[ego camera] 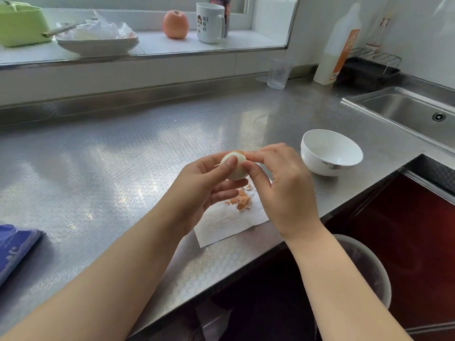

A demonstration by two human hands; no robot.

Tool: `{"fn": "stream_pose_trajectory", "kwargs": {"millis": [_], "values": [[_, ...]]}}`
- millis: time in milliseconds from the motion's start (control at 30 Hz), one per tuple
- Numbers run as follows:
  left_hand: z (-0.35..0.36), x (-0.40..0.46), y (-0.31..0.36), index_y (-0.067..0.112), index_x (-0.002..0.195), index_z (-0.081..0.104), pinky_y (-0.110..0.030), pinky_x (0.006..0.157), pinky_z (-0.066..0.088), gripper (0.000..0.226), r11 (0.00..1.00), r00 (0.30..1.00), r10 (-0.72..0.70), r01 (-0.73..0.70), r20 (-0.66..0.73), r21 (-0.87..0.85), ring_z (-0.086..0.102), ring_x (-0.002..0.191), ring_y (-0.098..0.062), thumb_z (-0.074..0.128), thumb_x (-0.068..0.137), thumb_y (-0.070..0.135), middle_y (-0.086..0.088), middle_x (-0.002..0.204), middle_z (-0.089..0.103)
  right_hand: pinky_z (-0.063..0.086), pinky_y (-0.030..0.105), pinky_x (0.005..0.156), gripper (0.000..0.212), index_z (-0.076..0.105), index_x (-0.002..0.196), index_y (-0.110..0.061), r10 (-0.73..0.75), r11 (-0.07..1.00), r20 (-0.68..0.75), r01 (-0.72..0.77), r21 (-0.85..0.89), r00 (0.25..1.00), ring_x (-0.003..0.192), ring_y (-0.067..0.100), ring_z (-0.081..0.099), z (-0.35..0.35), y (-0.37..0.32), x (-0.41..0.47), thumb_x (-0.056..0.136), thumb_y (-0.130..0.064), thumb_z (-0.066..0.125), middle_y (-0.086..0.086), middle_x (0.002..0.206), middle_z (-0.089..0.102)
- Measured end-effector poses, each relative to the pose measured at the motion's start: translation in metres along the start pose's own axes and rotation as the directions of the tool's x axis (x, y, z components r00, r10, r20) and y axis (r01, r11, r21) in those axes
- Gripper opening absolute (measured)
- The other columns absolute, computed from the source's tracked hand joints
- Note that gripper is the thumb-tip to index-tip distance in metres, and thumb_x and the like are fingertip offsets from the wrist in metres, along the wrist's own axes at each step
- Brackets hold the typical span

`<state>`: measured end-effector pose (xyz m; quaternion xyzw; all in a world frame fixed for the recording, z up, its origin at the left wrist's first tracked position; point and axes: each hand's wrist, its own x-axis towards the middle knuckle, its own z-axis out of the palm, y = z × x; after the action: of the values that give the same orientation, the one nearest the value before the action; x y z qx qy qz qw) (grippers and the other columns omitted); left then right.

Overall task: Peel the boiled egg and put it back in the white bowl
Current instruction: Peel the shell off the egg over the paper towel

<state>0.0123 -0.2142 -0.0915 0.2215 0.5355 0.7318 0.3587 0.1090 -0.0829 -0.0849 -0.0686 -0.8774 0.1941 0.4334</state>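
The left hand [204, 183] cradles the egg [235, 166] with curled fingers, thumb pressed across its white, mostly peeled side. The right hand [283, 185] pinches at a scrap of brown shell on the egg's top. Just below the grip, shell pieces [242, 199] lie on a paper towel [231, 223]. The white bowl [331, 151] stands just right of the hands.

There is one view only, from a wide-angle camera on the person's head. It looks forward and down onto the steel surface [123, 156], quite near, with both forearms reaching in from the bottom edge. The window ledge [187, 49] runs across the top, and the sink [406, 107] sits at the right.
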Motion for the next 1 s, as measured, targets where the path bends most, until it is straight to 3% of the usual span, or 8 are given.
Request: {"fn": "stream_pose_trajectory", "kwargs": {"millis": [167, 267, 400, 567, 767, 900, 1000], "values": [[0.001, 0.002, -0.002, 0.013, 0.124, 0.068, -0.021, 0.076, 0.056, 0.054, 0.997, 1.0, -0.009, 0.009, 0.005, -0.082, 0.073, 0.101, -0.021, 0.077, 0.076, 0.035, -0.009, 0.113, 0.074, 0.042, 0.024, 0.078, 0.013, 0.07, 0.09, -0.004, -0.057, 0.993, -0.155, 0.04, -0.109, 0.986, 0.08, 0.026, 0.061, 0.013, -0.002, -0.003, 0.092, -0.015, 0.063, 0.008, 0.087, 0.068], [0.001, 0.002, -0.004, 0.007, 0.127, 0.065, -0.023, 0.085, 0.056, 0.048, 0.992, 1.0, -0.001, 0.003, 0.016, -0.128, 0.071, 0.103, -0.019, 0.072, 0.083, 0.024, -0.011, 0.116, 0.072, 0.044, 0.026, 0.078, 0.015, 0.068, 0.09, -0.003, -0.03, 0.992, -0.207, 0.004, -0.124, 0.978, 0.081, 0.028, 0.062, 0.022, -0.005, -0.005, 0.093, -0.015, 0.06, 0.009, 0.088, 0.068], [0.002, 0.001, -0.004, 0.003, 0.129, 0.062, -0.027, 0.098, 0.053, 0.045, 0.987, 1.0, 0.0, 0.0, 0.003, -0.159, 0.068, 0.108, -0.019, 0.066, 0.086, 0.017, -0.014, 0.12, 0.068, 0.045, 0.025, 0.077, 0.012, 0.067, 0.091, -0.002, -0.018, 0.993, -0.232, -0.01, -0.117, 0.973, 0.083, 0.027, 0.063, 0.028, -0.007, -0.006, 0.093, -0.012, 0.061, 0.009, 0.089, 0.068], [0.004, 0.001, -0.001, 0.001, 0.13, 0.061, -0.024, 0.096, 0.053, 0.048, 0.967, 1.0, -0.015, 0.011, -0.012, -0.255, 0.07, 0.106, -0.018, 0.065, 0.084, 0.017, -0.014, 0.121, 0.068, 0.047, 0.028, 0.075, 0.008, 0.067, 0.091, -0.003, -0.035, 0.993, -0.235, 0.006, -0.122, 0.971, 0.083, 0.024, 0.063, 0.03, -0.008, -0.006, 0.092, -0.008, 0.06, 0.007, 0.089, 0.069], [0.0, 0.001, 0.003, 0.003, 0.137, 0.055, -0.025, 0.097, 0.053, 0.052, 0.937, 0.999, -0.005, -0.008, -0.037, -0.349, 0.068, 0.109, -0.022, 0.065, 0.086, 0.012, -0.01, 0.118, 0.07, 0.05, 0.03, 0.082, 0.014, 0.07, 0.096, -0.006, 0.063, 0.995, -0.243, -0.042, 0.093, 0.968, 0.089, 0.021, 0.062, 0.021, -0.007, -0.011, 0.094, -0.016, 0.059, 0.002, 0.094, 0.068], [0.0, 0.002, 0.002, 0.007, 0.138, 0.053, -0.028, 0.096, 0.054, 0.057, 0.937, 0.997, 0.005, -0.033, -0.082, -0.348, 0.069, 0.11, -0.026, 0.067, 0.082, 0.008, -0.012, 0.118, 0.071, 0.05, 0.033, 0.08, 0.012, 0.071, 0.098, -0.015, 0.249, 0.961, -0.086, -0.234, 0.15, 0.965, 0.088, 0.019, 0.059, 0.012, 0.001, -0.015, 0.089, -0.021, 0.067, -0.005, 0.092, 0.062], [0.001, 0.002, 0.001, 0.008, 0.136, 0.055, -0.028, 0.095, 0.055, 0.058, 0.944, 0.995, 0.007, -0.041, -0.103, -0.326, 0.07, 0.107, -0.027, 0.068, 0.08, 0.011, -0.013, 0.117, 0.071, 0.047, 0.023, 0.076, 0.007, 0.068, 0.092, -0.018, 0.288, 0.949, 0.042, -0.291, 0.12, 0.957, 0.085, 0.015, 0.059, 0.011, 0.003, -0.017, 0.086, -0.019, 0.07, -0.009, 0.087, 0.06]]}}
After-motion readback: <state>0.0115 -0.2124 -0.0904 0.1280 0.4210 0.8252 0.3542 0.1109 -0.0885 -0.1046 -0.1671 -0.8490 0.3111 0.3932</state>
